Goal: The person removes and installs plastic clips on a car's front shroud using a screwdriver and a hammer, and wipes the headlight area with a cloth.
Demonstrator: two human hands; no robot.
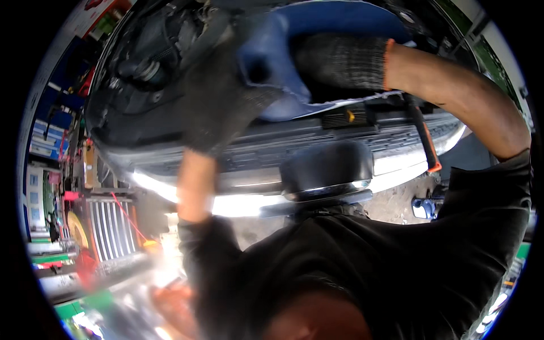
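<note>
My left hand (pixel 218 93), in a dark knit glove, reaches over the front of an open car engine bay (pixel 150 48). It is smeared by motion, and its fingers do not show clearly. Beside it, a curved blue sheet (pixel 269 51) with a pale, ragged edge and a dark hole lies over the bay; cloth or plastic, I cannot tell. My right hand (pixel 334 59) wears a dark knit glove with an orange cuff. It reaches in from the right within the curve of the blue sheet, its fingers hidden in shadow.
Below the hands runs the car's front grille and pale bumper (pixel 396 167). A rounded black piece (pixel 328 167) sits at its middle. A black-and-orange bar (pixel 426 139) leans at the right. To the left stands a slatted metal rack (pixel 113 226) amid workshop clutter. A blue object (pixel 424 208) rests on the floor.
</note>
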